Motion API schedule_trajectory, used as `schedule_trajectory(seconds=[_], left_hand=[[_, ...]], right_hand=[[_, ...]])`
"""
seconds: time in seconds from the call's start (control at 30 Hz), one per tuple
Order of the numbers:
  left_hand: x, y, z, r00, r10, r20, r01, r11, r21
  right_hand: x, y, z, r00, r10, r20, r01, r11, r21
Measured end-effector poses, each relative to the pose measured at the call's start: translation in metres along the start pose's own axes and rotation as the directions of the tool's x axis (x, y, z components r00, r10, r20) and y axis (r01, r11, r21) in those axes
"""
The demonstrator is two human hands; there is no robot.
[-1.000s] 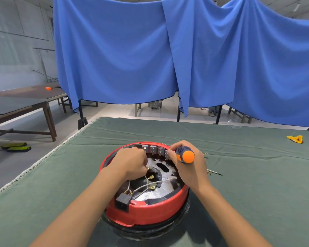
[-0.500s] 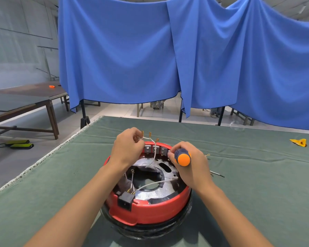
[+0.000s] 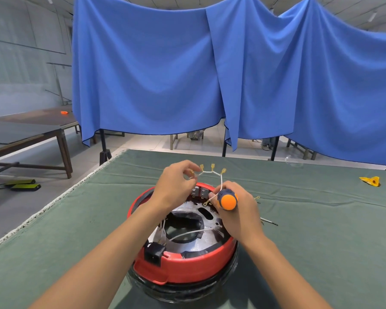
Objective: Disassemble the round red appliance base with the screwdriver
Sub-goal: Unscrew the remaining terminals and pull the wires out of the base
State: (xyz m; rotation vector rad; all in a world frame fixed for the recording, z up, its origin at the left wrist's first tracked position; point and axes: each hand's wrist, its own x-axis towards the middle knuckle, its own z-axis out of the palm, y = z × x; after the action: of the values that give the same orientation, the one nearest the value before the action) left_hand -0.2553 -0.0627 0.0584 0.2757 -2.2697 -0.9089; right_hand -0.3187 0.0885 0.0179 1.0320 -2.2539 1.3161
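Note:
The round red appliance base [image 3: 187,267] stands upside down on the green table, its silver inner plate, black socket and white wires exposed. My left hand [image 3: 173,186] is raised over its far rim and pinches a white wire harness [image 3: 212,172] with several brass terminals, lifted above the base. My right hand [image 3: 241,210] grips the screwdriver [image 3: 227,200], whose orange handle cap faces me; its shaft is hidden behind the hand, at the far right of the rim.
The green cloth table [image 3: 321,230] carries loose wires [image 3: 269,221] just right of the base and a yellow object [image 3: 370,181] at the far right. Blue curtains [image 3: 187,74] hang behind. A wooden table [image 3: 31,130] stands to the left.
My left hand has come out of the base and risen past the far rim, pulling the white wire harness up with it. My right hand with the screwdriver has stayed near the rim.

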Motion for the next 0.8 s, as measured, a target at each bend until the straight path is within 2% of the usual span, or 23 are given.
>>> schedule_trajectory(seconds=[0.17, 0.23, 0.3, 0.37, 0.47, 0.53, 0.6, 0.67, 0.8], left_hand=[[-0.010, -0.011, -0.013, 0.990, -0.120, 0.076, 0.112, 0.989, 0.097], [-0.013, -0.012, -0.022, 0.990, -0.128, 0.056, 0.110, 0.963, 0.247], [-0.018, -0.010, -0.030, 0.990, -0.141, -0.011, 0.128, 0.859, 0.496], [-0.024, -0.006, -0.037, 0.987, -0.152, -0.053, 0.147, 0.714, 0.685], [-0.034, -0.005, -0.040, 0.957, -0.288, -0.040, 0.181, 0.480, 0.859], [-0.037, -0.007, -0.042, 0.912, -0.409, -0.021, 0.197, 0.393, 0.898], [-0.039, -0.012, -0.041, 0.896, -0.443, 0.018, 0.161, 0.362, 0.918], [-0.039, -0.016, -0.041, 0.911, -0.411, 0.037, 0.126, 0.363, 0.923], [-0.034, -0.021, -0.041, 0.951, -0.297, 0.083, 0.060, 0.441, 0.895]], right_hand=[[0.000, -0.002, 0.000, 1.000, 0.017, -0.025, -0.016, 1.000, 0.014], [0.001, -0.001, 0.001, 0.999, 0.026, -0.028, -0.026, 1.000, 0.017], [0.002, -0.001, 0.001, 0.999, 0.028, -0.030, -0.028, 1.000, 0.014], [0.002, -0.001, 0.001, 0.999, 0.027, -0.030, -0.026, 1.000, 0.007], [0.001, -0.001, 0.002, 0.999, 0.018, -0.034, -0.018, 1.000, -0.009], [0.001, 0.000, 0.001, 1.000, 0.004, -0.031, -0.005, 1.000, -0.021], [0.001, 0.000, 0.000, 1.000, -0.009, -0.022, 0.008, 0.999, -0.042], [0.003, 0.001, -0.002, 1.000, -0.004, -0.026, 0.003, 0.998, -0.055], [0.011, 0.002, -0.011, 0.992, 0.062, -0.108, -0.052, 0.994, 0.095]])
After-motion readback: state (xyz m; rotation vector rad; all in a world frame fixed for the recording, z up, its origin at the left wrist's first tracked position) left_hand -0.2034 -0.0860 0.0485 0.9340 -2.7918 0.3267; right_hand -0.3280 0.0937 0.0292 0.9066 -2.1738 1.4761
